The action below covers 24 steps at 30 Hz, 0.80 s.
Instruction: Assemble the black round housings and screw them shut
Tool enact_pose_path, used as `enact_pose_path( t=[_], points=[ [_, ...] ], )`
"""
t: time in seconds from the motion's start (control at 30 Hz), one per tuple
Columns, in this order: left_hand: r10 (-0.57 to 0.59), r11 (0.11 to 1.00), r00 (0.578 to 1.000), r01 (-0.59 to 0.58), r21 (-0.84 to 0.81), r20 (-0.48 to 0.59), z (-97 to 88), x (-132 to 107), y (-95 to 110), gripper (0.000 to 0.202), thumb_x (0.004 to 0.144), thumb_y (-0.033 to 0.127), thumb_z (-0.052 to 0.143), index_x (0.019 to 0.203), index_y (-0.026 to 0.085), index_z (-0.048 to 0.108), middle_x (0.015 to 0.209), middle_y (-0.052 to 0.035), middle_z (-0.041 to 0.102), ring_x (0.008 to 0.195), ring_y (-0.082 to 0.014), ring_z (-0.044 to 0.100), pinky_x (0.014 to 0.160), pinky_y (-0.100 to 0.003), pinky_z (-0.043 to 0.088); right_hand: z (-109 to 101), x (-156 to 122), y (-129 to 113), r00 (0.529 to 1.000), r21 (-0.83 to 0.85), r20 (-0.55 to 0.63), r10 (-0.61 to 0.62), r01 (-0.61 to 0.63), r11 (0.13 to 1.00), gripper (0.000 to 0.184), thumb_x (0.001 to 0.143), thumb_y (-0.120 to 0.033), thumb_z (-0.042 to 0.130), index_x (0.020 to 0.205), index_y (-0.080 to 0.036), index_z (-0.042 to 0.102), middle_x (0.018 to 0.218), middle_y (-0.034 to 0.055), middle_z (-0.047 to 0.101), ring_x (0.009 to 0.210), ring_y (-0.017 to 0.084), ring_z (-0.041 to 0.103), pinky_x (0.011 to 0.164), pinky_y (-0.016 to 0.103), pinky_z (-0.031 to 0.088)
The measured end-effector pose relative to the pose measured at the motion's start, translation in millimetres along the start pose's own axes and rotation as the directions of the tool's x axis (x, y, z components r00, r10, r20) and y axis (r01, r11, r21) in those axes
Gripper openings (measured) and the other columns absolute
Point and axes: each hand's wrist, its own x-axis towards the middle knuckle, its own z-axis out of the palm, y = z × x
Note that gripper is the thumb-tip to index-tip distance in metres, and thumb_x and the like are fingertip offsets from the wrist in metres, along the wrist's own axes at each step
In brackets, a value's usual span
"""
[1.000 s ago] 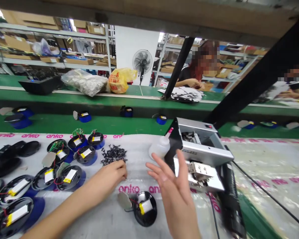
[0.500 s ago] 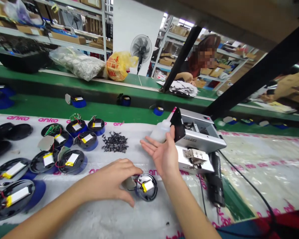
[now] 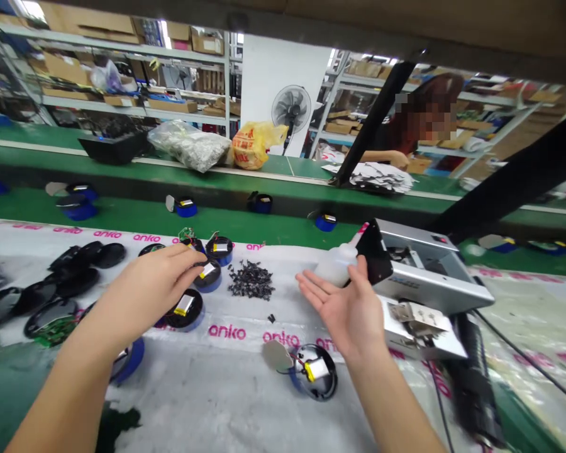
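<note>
- One left hand (image 3: 144, 292) is reaching out with fingers loosely extended, holding nothing visible, its fingertips just above a round black housing (image 3: 212, 288) with a blue rim and a yellow-tabbed pouch cell.
- One right hand (image 3: 344, 318) is opening wide, palm up and empty, beside a translucent plastic squeeze bottle (image 3: 334, 267) with a slender pink-tipped nozzle.
- A flat black panel (image 3: 375, 251) is standing just behind the right thumb; whether they are touching cannot be told.
- Several more round housings (image 3: 183, 309) are lying under and beside the left hand, some with thin red wires.
- A loose heap of small dark plastic pieces (image 3: 249, 281) is sitting between the hands.
- A glossy housing (image 3: 315, 372) is lying open below the right hand, its pouch cell wired to a dull silver disc (image 3: 277, 355).
- A brushed-metal machine (image 3: 429, 277) is standing open at right on the worktop (image 3: 226, 402), which is covered in crinkled plastic sheeting printed with pink lettering.
- A green conveyor belt (image 3: 146, 214) is running beyond.
</note>
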Motion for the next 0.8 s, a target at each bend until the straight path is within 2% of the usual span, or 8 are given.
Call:
enact_pose_path(
  t=[0.07, 0.13, 0.23, 0.33, 0.43, 0.53, 0.67, 0.8],
  points=[
    [-0.028, 0.999, 0.999, 0.028, -0.016, 0.021, -6.6, 0, 0, 0.026, 0.099, 0.034, 0.046, 0.102, 0.022, 0.069, 0.100, -0.0056, 0.074, 0.088, -0.0252, 0.070, 0.080, -0.038, 0.054, 3, 0, -4, 0.999, 0.026, -0.007, 0.031, -0.031, 0.999, 0.058, 0.100, -0.034, 0.047, 0.151, -0.038, 0.021, 0.106, 0.0143, 0.066, 0.087, 0.028, 0.075, 0.077, 0.042, 0.062],
    [-0.013, 0.999, 0.998, 0.015, -0.031, 0.059, -1.4, 2, 7, 0.025, 0.100, 0.031, 0.047, 0.101, 0.020, 0.069, 0.099, -0.0054, 0.074, 0.089, -0.0233, 0.070, 0.081, -0.036, 0.054, 5, 0, -7, 0.998, 0.045, -0.017, 0.060, -0.060, 0.997, 0.056, 0.099, -0.034, 0.048, 0.149, -0.037, 0.025, 0.114, 0.0168, 0.064, 0.085, 0.028, 0.075, 0.077, 0.043, 0.062],
    [0.063, 0.998, 0.990, -0.062, -0.016, 0.126, 23.6, 7, 29, 0.024, 0.100, 0.021, 0.045, 0.102, 0.017, 0.069, 0.102, -0.0076, 0.072, 0.092, -0.0226, 0.069, 0.084, -0.036, 0.054, 4, -1, -9, 0.994, 0.076, -0.021, 0.107, -0.106, 0.991, 0.058, 0.097, -0.035, 0.051, 0.149, -0.036, 0.024, 0.122, 0.0182, 0.060, 0.085, 0.027, 0.074, 0.076, 0.044, 0.062],
    [0.157, 0.988, 0.964, -0.155, -0.025, 0.215, 56.2, 6, 58, 0.027, 0.096, 0.009, 0.044, 0.099, 0.016, 0.070, 0.096, -0.0087, 0.070, 0.086, -0.0231, 0.068, 0.075, -0.035, 0.056, 1, 3, -9, 0.986, 0.097, -0.014, 0.165, -0.163, 0.982, 0.057, 0.097, -0.039, 0.050, 0.147, -0.029, 0.026, 0.121, 0.0201, 0.058, 0.087, 0.029, 0.073, 0.074, 0.047, 0.062],
    [0.226, 0.974, 0.937, -0.222, -0.046, 0.267, 82.9, 2, 75, 0.027, 0.094, 0.007, 0.046, 0.099, 0.016, 0.071, 0.095, -0.0089, 0.069, 0.085, -0.0229, 0.068, 0.072, -0.032, 0.056, -1, 13, -6, 0.985, 0.118, -0.002, 0.171, -0.170, 0.978, 0.048, 0.098, -0.045, 0.048, 0.140, -0.028, 0.033, 0.118, 0.0169, 0.060, 0.089, 0.029, 0.072, 0.074, 0.048, 0.062],
    [0.255, 0.967, 0.929, -0.242, -0.080, 0.270, 96.8, 1, 75, 0.024, 0.095, 0.012, 0.050, 0.101, 0.020, 0.072, 0.093, -0.0055, 0.069, 0.087, -0.0195, 0.068, 0.077, -0.028, 0.056, -1, 19, 2, 0.992, 0.136, 0.022, 0.121, -0.123, 0.983, 0.034, 0.099, -0.054, 0.046, 0.120, -0.027, 0.046, 0.107, 0.0102, 0.063, 0.086, 0.025, 0.071, 0.074, 0.046, 0.062],
    [0.160, 0.987, 0.969, -0.154, -0.049, 0.189, 101.3, 6, 61, 0.029, 0.097, 0.011, 0.046, 0.112, 0.017, 0.070, 0.102, -0.0092, 0.070, 0.095, -0.0222, 0.068, 0.085, -0.035, 0.056, 1, 2, 6, 0.991, 0.142, 0.120, -0.063, 0.046, 0.989, 0.030, 0.088, -0.044, 0.071, 0.099, -0.024, 0.052, 0.098, 0.0020, 0.064, 0.083, 0.020, 0.068, 0.079, 0.041, 0.061],
    [0.082, 0.997, 0.987, -0.079, -0.025, 0.138, 107.2, 12, 54, 0.027, 0.099, 0.014, 0.047, 0.110, 0.012, 0.071, 0.103, -0.0113, 0.069, 0.094, -0.0232, 0.069, 0.086, -0.036, 0.057, -10, -38, -20, 0.937, 0.132, 0.246, -0.247, 0.220, 0.966, 0.051, 0.083, -0.039, 0.078, 0.127, -0.038, 0.052, 0.119, 0.0022, 0.064, 0.099, 0.026, 0.069, 0.081, 0.046, 0.061]
  ],
)
